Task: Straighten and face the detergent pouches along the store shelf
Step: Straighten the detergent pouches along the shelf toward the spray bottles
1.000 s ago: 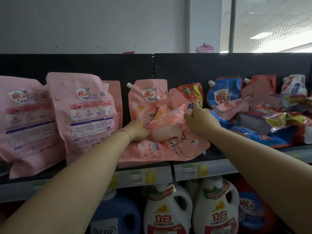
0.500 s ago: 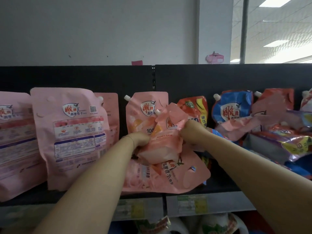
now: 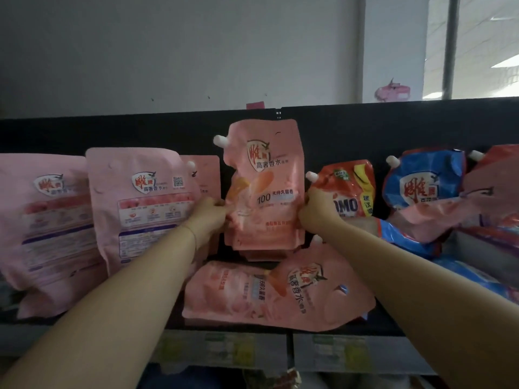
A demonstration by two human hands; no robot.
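A pink detergent pouch (image 3: 265, 186) with a white spout stands upright and faces me at the shelf's middle. My left hand (image 3: 209, 217) grips its left edge and my right hand (image 3: 313, 213) grips its right edge. Below it a second pink pouch (image 3: 278, 296) lies flat on its side on the shelf, spout pointing up right. Two large pink pouches (image 3: 140, 206) stand at the left with their back labels showing.
A red pouch (image 3: 348, 192) stands right of my right hand. Further right a blue pouch (image 3: 421, 183) leans among several slumped pink and blue pouches (image 3: 477, 209). The shelf's front rail (image 3: 351, 352) carries price labels. A black back panel (image 3: 337, 130) rises behind.
The crumpled pouch between my hands has been lifted and pulled out flat, and now stands upright facing me. The view has tilted upward, so the bottles below have left the frame.
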